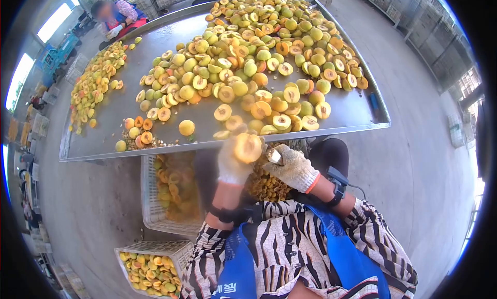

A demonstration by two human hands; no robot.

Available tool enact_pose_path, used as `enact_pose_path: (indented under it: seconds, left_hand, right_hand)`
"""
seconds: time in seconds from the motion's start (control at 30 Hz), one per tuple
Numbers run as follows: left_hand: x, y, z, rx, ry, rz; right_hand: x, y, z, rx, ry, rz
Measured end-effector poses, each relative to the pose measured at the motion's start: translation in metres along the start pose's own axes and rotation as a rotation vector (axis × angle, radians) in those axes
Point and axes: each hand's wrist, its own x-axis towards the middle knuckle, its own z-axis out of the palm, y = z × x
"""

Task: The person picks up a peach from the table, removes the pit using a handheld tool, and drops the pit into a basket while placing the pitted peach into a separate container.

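My gloved left hand (231,165) is closed around a halved peach (248,147), its cut yellow face turned up toward me. The fruit is slightly blurred, just off the near edge of the metal table (155,40). Close to its right, my gloved right hand (296,169) grips a small white-handled tool (275,155); its working end is hard to make out. Below my hands, between my knees, lies a heap of brown pits or scraps (270,188). A large pile of halved peaches (259,56) spreads over the table.
A smaller peach pile (96,89) lies at the table's left, near another person (121,19) in gloves. A white crate (150,195) with peach pieces stands under the near edge. Another crate (181,253) of peach halves sits at lower left. A blue-handled object (374,102) rests at the right rim.
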Motion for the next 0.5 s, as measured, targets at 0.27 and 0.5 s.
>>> enact_pose_path:
  seconds: [0.27, 0.5]
  left_hand:
    - [-0.019, 0.028, 0.032, -0.019, -0.062, -0.193]
    - [-0.026, 0.012, 0.046, 0.092, 0.049, -0.184]
  right_hand:
    - [0.001, 0.003, 0.013, 0.141, 0.113, 0.066]
    - [0.01, 0.026, 0.035, 0.11, 0.329, -0.246]
